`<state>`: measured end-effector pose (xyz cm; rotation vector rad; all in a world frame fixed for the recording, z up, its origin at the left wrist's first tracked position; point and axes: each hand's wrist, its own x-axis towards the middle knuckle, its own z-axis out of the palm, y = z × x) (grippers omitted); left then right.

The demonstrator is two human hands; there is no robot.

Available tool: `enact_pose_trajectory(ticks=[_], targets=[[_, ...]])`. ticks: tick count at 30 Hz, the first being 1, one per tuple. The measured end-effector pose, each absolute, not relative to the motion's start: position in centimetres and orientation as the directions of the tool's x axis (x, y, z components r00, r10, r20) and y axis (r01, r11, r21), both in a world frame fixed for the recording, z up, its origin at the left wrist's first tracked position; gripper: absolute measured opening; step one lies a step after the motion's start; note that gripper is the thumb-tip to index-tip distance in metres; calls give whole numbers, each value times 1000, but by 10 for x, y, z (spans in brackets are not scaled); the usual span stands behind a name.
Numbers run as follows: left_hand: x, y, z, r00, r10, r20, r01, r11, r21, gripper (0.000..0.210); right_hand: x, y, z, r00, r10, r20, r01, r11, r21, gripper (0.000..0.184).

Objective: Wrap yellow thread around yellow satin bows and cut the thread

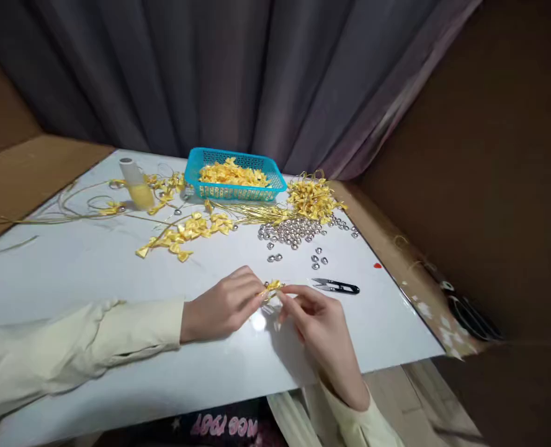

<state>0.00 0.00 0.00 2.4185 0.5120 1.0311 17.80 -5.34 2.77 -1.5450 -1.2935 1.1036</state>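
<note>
Near the front middle of the white table, a small yellow ribbon bow [274, 285] with gold cord is held between my two hands. The fingers of my left hand [229, 301] pinch it from the left. My right hand [319, 320] pinches its other side between thumb and forefinger. A silvery bead seems to sit at the bow's edge, partly hidden by the fingers. Just right of my right hand lies a pair of black thread snips [335, 286]. Beyond the hands are loose silver beads [294, 231].
A blue basket [234, 194] of yellow bows stands at the back. Right of it is a pile of yellow bows [313, 197], with gold cords [261, 213] alongside. More bows [192, 230] and a bottle with yellow contents [138, 186] are at left. A brown panel [480, 186] rises at right.
</note>
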Motion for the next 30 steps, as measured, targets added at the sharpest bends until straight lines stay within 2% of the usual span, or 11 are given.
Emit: enact_pose_trajectory(ticks=[10,16,21,25,30], targets=[[-1,0,-1,653,480,586,144,-838,527,20,164,-55,17,57,997,-54,402,-72,-913,36],[-1,0,-1,668,495,555,167,-827,536,23,167,-52,12,35,996,86,550,52,-834,35],[-1,0,0,654,500,569,170,-829,533,22,174,-55,18,-37,991,131,617,126,-777,29],[0,0,-1,641,509,575,175,-826,536,21,179,-64,23,-95,971,219,709,220,-670,29],[-1,0,-1,636,514,575,186,-826,533,21,181,-77,23,-205,914,349,802,361,-476,30]])
